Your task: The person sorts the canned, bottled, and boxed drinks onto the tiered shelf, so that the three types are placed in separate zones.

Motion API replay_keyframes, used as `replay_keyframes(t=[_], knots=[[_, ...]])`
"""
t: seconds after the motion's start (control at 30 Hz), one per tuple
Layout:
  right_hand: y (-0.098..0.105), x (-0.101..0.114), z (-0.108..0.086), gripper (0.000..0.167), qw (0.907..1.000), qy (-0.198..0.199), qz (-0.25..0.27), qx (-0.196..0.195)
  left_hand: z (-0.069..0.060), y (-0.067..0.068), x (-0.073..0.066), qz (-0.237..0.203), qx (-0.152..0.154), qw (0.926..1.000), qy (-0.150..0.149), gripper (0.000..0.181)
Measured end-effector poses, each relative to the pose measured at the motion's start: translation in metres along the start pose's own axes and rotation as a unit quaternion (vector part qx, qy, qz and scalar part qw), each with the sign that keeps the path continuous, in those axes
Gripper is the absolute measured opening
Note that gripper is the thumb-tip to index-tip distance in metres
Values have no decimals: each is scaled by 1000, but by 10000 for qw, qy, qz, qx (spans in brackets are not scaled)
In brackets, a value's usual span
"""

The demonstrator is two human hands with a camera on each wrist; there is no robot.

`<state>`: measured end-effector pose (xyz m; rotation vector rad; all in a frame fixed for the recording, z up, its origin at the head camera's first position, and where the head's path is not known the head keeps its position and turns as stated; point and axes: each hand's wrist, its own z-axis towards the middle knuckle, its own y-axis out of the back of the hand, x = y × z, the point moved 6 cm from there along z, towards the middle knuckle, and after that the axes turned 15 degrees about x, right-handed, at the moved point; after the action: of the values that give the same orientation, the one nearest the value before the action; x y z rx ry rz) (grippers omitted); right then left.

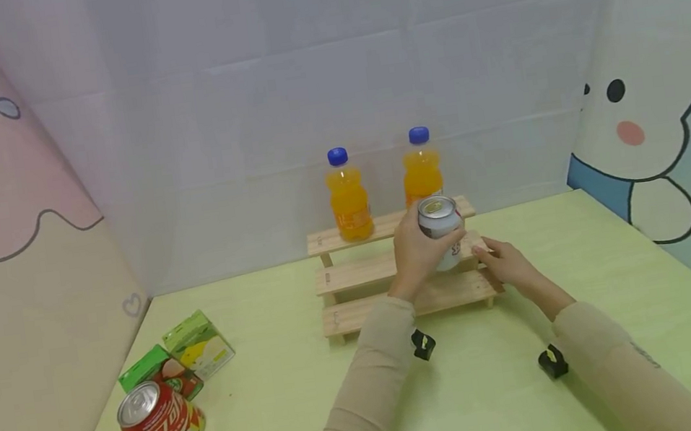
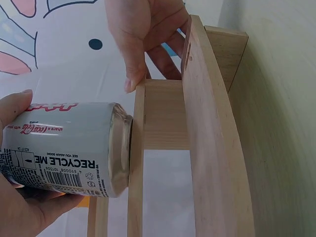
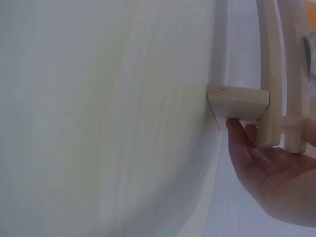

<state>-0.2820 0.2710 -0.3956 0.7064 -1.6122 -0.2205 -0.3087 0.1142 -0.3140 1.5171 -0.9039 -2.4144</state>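
Observation:
My left hand (image 1: 417, 253) grips a white Coca-Cola can (image 1: 440, 221) upright near the right end of a three-tier wooden stand (image 1: 356, 274). In the left wrist view the base of the can (image 2: 64, 148) is right against the middle shelf; whether it bears weight there I cannot tell. My right hand (image 1: 511, 268) holds the stand's right end. The left wrist view has that hand's thumb by the middle shelf, its other fingers partly hidden behind the wood. Fingertips (image 3: 234, 126) touch the lower end block in the right wrist view.
Two orange drink bottles with blue caps, one left (image 1: 350, 204) and one right (image 1: 423, 172), stand on the top shelf. At the table's left are a red can (image 1: 162, 418), a green-and-red box (image 1: 170, 373) and a green-and-yellow box (image 1: 200, 344). A pale wall covering (image 1: 213, 153) rises behind.

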Motion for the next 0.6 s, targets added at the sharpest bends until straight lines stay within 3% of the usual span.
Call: replay_keyframes(t=[0.2,0.47,0.6], knots=[[0,1,-1,61,10000,-24,35,19,1,-2,3,-32,-153,9996,233,71],[0,1,0,60,10000,-27,-20,-25,2,-3,5,-238,-326,9991,162,84],[-1,1,0,60,10000,-86,-17,-10,0,-3,7,-281,-254,9989,287,85]])
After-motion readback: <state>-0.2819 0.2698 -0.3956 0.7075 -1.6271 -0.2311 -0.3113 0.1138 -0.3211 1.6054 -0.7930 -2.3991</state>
